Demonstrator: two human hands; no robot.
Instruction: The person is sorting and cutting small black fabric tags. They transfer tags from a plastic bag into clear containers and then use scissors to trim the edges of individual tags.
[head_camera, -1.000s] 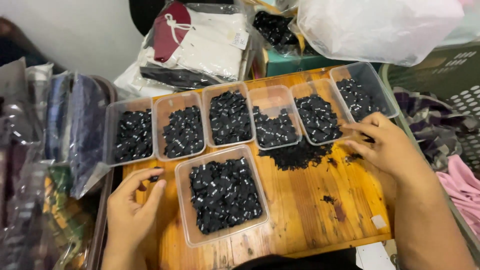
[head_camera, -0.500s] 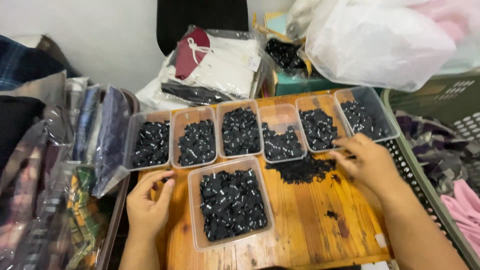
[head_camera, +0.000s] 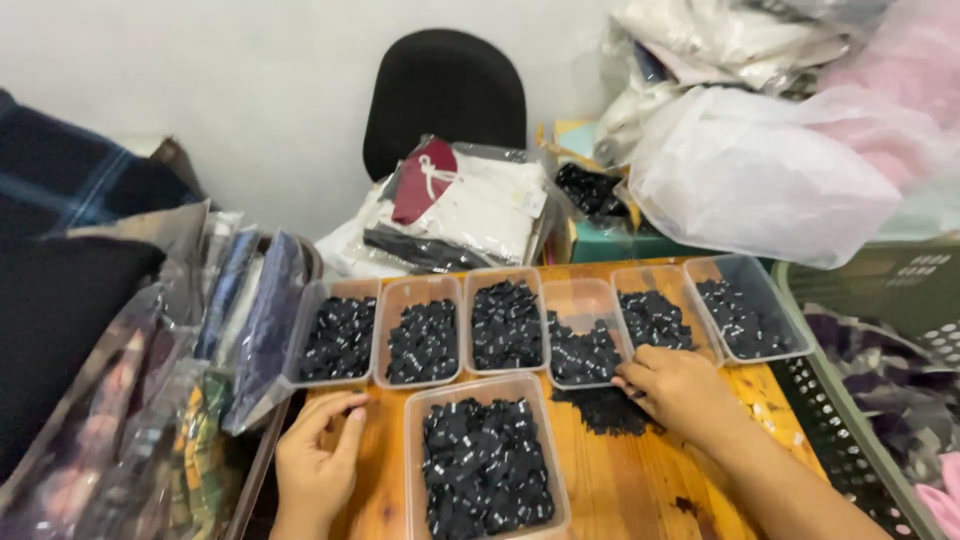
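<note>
A row of several clear plastic tubs (head_camera: 508, 283) filled with small black tags stands across a wooden table (head_camera: 620, 490). One more tub (head_camera: 486, 392) of the same tags sits nearer me. My left hand (head_camera: 318, 462) rests flat on the wood just left of that near tub, fingers apart, holding nothing. My right hand (head_camera: 680, 390) lies over a loose heap of black tags (head_camera: 603, 409) on the table, its fingertips at the heap by the fourth tub's front edge. Whether it pinches a tag I cannot see.
Bagged folded clothes (head_camera: 462, 212) and a black chair back (head_camera: 445, 92) stand behind the tubs. A big white plastic bag (head_camera: 760, 180) sits at the back right. A green basket (head_camera: 880, 330) is on the right; wrapped fabrics (head_camera: 190, 340) crowd the left edge.
The view has tilted up and closer, showing the chair and wall. My right hand slid left from the far-right tubs onto the loose heap. My left hand stayed beside the near tub.
</note>
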